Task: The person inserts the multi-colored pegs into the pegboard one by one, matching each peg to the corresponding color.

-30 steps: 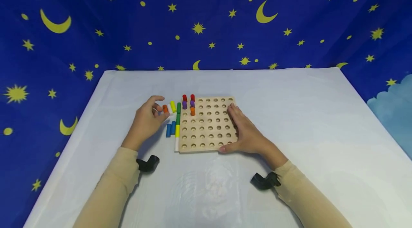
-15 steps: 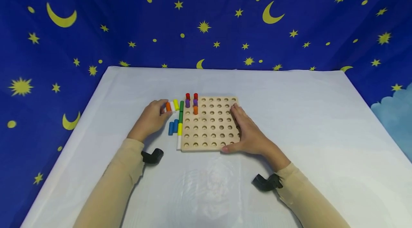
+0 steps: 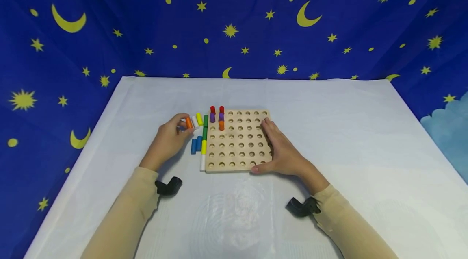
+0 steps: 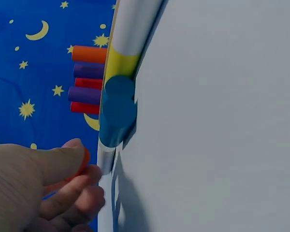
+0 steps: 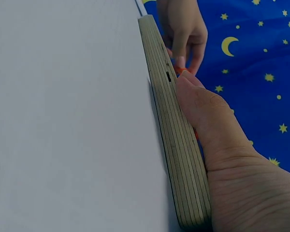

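- The left hand [image 3: 166,141], left of centre in the head view, pinched an orange peg [image 3: 188,122] between thumb and fingertips; the peg sat just left of the wooden board [image 3: 239,157].
- The right hand [image 3: 283,151] lay with straight, relaxed fingers along the board's right edge, gripping nothing; the thumb touched the near side.
- Loose pegs lay beside the board's left edge: a white one [image 3: 195,122], a yellow one [image 3: 199,119], two blue ones [image 3: 196,145], and a green one [image 3: 205,127].
- Red, purple and orange pegs stood upright in the board's upper-left holes [image 3: 217,116].
- The board rested on a white table [image 3: 329,129] at mid-frame.
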`<action>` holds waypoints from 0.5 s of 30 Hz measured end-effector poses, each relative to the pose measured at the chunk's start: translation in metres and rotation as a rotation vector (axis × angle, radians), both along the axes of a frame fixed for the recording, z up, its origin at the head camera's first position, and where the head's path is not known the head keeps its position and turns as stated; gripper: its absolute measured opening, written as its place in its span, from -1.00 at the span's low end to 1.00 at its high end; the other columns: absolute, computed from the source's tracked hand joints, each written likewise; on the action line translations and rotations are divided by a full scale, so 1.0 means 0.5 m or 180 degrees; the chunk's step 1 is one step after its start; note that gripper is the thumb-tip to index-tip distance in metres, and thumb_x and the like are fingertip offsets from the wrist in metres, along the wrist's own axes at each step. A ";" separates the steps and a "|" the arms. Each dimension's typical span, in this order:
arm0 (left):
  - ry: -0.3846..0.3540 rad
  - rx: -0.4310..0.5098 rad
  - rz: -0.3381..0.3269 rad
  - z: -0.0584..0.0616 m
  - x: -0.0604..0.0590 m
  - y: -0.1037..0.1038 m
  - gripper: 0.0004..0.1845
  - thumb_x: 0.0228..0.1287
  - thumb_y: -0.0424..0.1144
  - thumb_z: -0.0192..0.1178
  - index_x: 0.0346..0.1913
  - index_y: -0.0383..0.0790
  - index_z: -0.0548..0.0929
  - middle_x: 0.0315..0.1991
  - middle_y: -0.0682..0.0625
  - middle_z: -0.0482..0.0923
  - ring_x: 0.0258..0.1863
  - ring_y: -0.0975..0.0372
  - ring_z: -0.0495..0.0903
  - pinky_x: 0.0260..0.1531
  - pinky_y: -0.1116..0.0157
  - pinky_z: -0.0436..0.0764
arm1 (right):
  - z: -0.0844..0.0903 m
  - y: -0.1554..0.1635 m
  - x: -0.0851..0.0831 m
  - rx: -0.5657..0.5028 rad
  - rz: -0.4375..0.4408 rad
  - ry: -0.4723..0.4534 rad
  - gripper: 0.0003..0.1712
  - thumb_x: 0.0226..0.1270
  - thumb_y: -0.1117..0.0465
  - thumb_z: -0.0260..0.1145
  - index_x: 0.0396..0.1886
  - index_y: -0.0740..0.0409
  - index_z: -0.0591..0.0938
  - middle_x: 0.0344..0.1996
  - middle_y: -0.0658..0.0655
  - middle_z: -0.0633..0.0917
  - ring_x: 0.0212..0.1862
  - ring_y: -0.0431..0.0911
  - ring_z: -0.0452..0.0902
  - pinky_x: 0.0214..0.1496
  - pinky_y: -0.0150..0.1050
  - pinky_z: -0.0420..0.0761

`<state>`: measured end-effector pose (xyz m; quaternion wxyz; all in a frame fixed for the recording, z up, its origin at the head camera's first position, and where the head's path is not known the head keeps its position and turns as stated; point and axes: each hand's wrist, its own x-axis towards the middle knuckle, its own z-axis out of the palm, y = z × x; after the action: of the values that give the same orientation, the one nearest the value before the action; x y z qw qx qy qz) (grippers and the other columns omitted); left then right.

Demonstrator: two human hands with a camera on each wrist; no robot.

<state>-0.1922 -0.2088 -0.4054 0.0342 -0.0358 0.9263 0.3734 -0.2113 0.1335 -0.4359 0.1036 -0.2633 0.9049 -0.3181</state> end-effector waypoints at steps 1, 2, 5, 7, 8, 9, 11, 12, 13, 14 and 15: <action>0.0035 0.0032 0.0020 0.000 0.003 0.002 -0.45 0.45 -0.15 0.16 0.42 -0.15 0.34 0.03 -0.14 0.59 -0.24 0.11 0.48 -0.26 0.22 0.46 | 0.000 0.000 0.000 0.0002 0.0000 -0.0001 0.66 -0.32 -0.41 0.61 0.62 0.01 -0.22 0.62 0.04 -0.25 0.63 -0.02 -0.38 0.59 0.12 -0.15; 0.0070 0.0060 0.0041 0.001 0.006 0.004 -0.46 0.45 -0.15 0.17 0.41 -0.14 0.35 0.03 -0.13 0.59 -0.26 0.11 0.47 -0.29 0.23 0.46 | -0.001 0.000 0.000 0.0002 -0.0002 -0.0004 0.66 -0.32 -0.41 0.61 0.62 0.00 -0.22 0.62 0.04 -0.25 0.63 -0.03 -0.38 0.59 0.12 -0.15; 0.0170 0.0151 0.0077 0.001 0.014 0.012 -0.47 0.43 -0.16 0.19 0.40 -0.12 0.38 0.02 -0.12 0.61 -0.31 0.13 0.46 -0.35 0.25 0.45 | -0.001 0.000 0.000 0.0012 0.0004 -0.0005 0.67 -0.32 -0.41 0.61 0.62 0.00 -0.22 0.62 0.04 -0.25 0.63 -0.02 -0.39 0.59 0.13 -0.15; 0.0210 0.0200 0.0091 0.000 0.017 0.019 -0.47 0.41 -0.17 0.21 0.39 -0.11 0.39 0.02 -0.10 0.61 -0.33 0.14 0.45 -0.37 0.26 0.44 | -0.001 0.000 0.000 0.0015 0.0008 -0.0005 0.67 -0.32 -0.41 0.61 0.62 0.00 -0.23 0.62 0.04 -0.25 0.63 -0.02 -0.39 0.59 0.13 -0.15; 0.0233 0.0216 0.0082 -0.001 0.019 0.023 -0.47 0.41 -0.18 0.21 0.38 -0.11 0.40 0.02 -0.10 0.62 -0.34 0.14 0.44 -0.37 0.27 0.43 | -0.001 0.000 0.001 0.0014 0.0012 -0.0005 0.67 -0.32 -0.41 0.61 0.62 0.01 -0.23 0.62 0.05 -0.25 0.63 -0.01 -0.38 0.59 0.13 -0.15; 0.0253 0.0237 0.0070 -0.001 0.020 0.026 -0.47 0.40 -0.18 0.22 0.38 -0.11 0.40 0.02 -0.10 0.62 -0.36 0.14 0.44 -0.39 0.27 0.42 | 0.000 0.000 0.001 0.0013 0.0013 -0.0004 0.67 -0.31 -0.40 0.61 0.62 0.01 -0.22 0.62 0.05 -0.25 0.63 -0.01 -0.38 0.59 0.13 -0.15; 0.0279 0.0254 0.0035 -0.003 0.022 0.033 -0.48 0.39 -0.19 0.24 0.36 -0.10 0.42 0.01 -0.10 0.63 -0.40 0.15 0.43 -0.43 0.29 0.41 | 0.000 0.000 0.001 0.0009 0.0011 -0.0002 0.67 -0.31 -0.40 0.62 0.62 0.02 -0.22 0.62 0.06 -0.25 0.63 -0.01 -0.38 0.59 0.13 -0.15; 0.0290 0.0256 0.0010 -0.004 0.023 0.036 -0.48 0.38 -0.19 0.25 0.36 -0.10 0.42 0.01 -0.10 0.63 -0.41 0.15 0.43 -0.46 0.30 0.40 | 0.000 0.000 0.001 0.0009 0.0010 0.0000 0.67 -0.31 -0.40 0.62 0.62 0.03 -0.22 0.62 0.06 -0.25 0.63 -0.01 -0.38 0.59 0.12 -0.15; 0.0300 0.0258 -0.0012 -0.005 0.023 0.039 -0.48 0.37 -0.20 0.26 0.35 -0.10 0.43 0.00 -0.09 0.64 -0.43 0.16 0.42 -0.49 0.32 0.40 | 0.001 0.000 0.001 0.0010 0.0011 -0.0001 0.67 -0.31 -0.40 0.62 0.62 0.03 -0.22 0.62 0.06 -0.25 0.63 -0.01 -0.38 0.59 0.12 -0.15; 0.0314 0.0254 -0.0037 -0.006 0.024 0.042 -0.48 0.36 -0.20 0.27 0.34 -0.10 0.43 -0.01 -0.09 0.64 -0.44 0.16 0.42 -0.50 0.33 0.39 | 0.001 0.000 0.001 0.0011 0.0011 -0.0003 0.67 -0.31 -0.40 0.62 0.62 0.03 -0.22 0.62 0.06 -0.25 0.63 -0.01 -0.38 0.59 0.12 -0.15; 0.0329 0.0252 -0.0058 -0.006 0.024 0.044 -0.48 0.35 -0.21 0.28 0.33 -0.11 0.44 -0.02 -0.09 0.65 -0.45 0.17 0.42 -0.52 0.34 0.38 | 0.002 0.000 0.001 0.0013 0.0009 -0.0004 0.67 -0.31 -0.40 0.61 0.62 0.03 -0.22 0.62 0.06 -0.25 0.63 -0.02 -0.38 0.59 0.11 -0.15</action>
<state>-0.1800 -0.1868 -0.4086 -0.0088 -0.0066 0.9117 0.4107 -0.2107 0.1333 -0.4350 0.1051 -0.2641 0.9051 -0.3162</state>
